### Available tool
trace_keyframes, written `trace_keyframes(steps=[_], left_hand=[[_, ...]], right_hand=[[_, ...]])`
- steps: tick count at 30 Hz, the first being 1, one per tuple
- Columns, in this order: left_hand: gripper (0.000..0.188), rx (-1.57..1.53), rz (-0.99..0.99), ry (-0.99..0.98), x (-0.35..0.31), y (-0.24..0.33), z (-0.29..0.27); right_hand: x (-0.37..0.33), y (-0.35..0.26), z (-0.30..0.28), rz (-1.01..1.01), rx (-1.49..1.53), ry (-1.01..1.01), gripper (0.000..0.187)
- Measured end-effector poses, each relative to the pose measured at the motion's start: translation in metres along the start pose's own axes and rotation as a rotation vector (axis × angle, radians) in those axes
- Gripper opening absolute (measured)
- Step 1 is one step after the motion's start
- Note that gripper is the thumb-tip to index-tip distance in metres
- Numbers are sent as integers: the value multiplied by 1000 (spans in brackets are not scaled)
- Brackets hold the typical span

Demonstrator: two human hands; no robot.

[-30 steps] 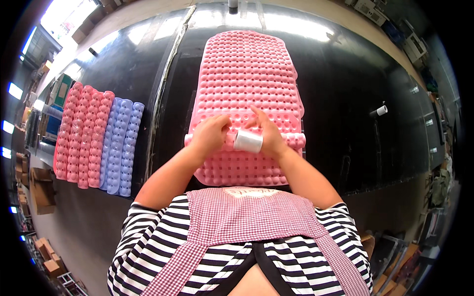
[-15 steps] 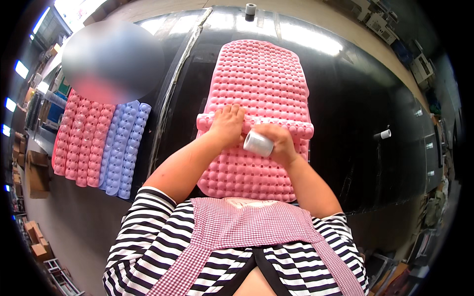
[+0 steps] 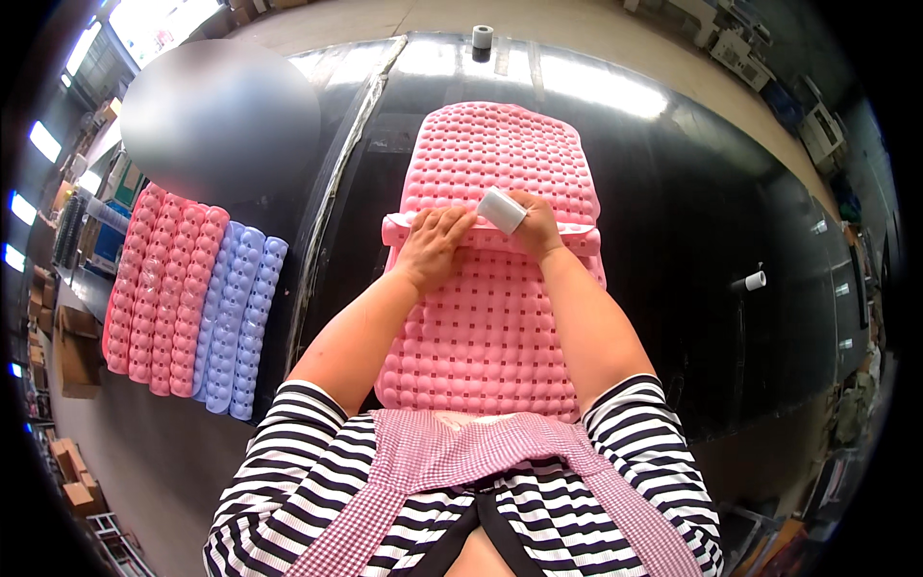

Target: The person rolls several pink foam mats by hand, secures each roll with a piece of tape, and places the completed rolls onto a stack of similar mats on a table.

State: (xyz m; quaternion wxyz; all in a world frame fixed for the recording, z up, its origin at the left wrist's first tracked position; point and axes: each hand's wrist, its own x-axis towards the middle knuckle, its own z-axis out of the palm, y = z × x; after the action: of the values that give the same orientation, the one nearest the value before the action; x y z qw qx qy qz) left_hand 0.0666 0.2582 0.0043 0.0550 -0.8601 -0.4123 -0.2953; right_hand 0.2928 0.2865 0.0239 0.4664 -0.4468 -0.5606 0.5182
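Observation:
A pink bubble-textured bath mat [image 3: 500, 154] lies lengthwise on the black table in front of me, with a rolled or folded ridge [image 3: 586, 238] running across its middle. More pink mat surface [image 3: 490, 337] shows between the ridge and my body; whether it is a second mat I cannot tell. My left hand [image 3: 435, 248] is closed over the ridge, left of centre, its thumb hidden. In my right hand [image 3: 540, 227] is a small whitish roll of clear film or tape [image 3: 502, 209], tilted just above the ridge. The fingers behind that roll are partly hidden.
Left of a pale seam in the black table [image 3: 692, 288] lie rolled pink mats [image 3: 163, 288] and blue mats [image 3: 240, 313], beside a blurred-out person. White rolls stand at the far edge [image 3: 482, 38] and lie at the right [image 3: 755, 280]. Cardboard boxes [image 3: 77, 346] sit on the left.
My right hand has lifted the film roll up and away from me, from below the ridge to above it. My left hand stays on the ridge. The view has shifted slightly.

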Motion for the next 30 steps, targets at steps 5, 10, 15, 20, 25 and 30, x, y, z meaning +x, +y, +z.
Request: trace_keyframes(steps=[5, 10, 15, 20, 25, 30], left_hand=[[61, -271, 12, -211, 32, -17, -11], [37, -278, -101, -258, 14, 4, -27], [26, -272, -135, -410, -49, 70, -77], [25, -12, -167, -427, -34, 60, -50], [14, -14, -209, -106, 10, 34, -18], [4, -14, -98, 71, 9, 26, -28]], right_hand=[[22, 9, -13, -103, -104, 14, 14], [-62, -30, 11, 4, 150, -22, 17], [-188, -30, 31, -623, -565, -125, 46], [-220, -23, 44, -615, -667, -149, 50], [-185, -6, 41, -575, -780, -66, 46], [-135, -1, 29, -474, -711, -11, 43]])
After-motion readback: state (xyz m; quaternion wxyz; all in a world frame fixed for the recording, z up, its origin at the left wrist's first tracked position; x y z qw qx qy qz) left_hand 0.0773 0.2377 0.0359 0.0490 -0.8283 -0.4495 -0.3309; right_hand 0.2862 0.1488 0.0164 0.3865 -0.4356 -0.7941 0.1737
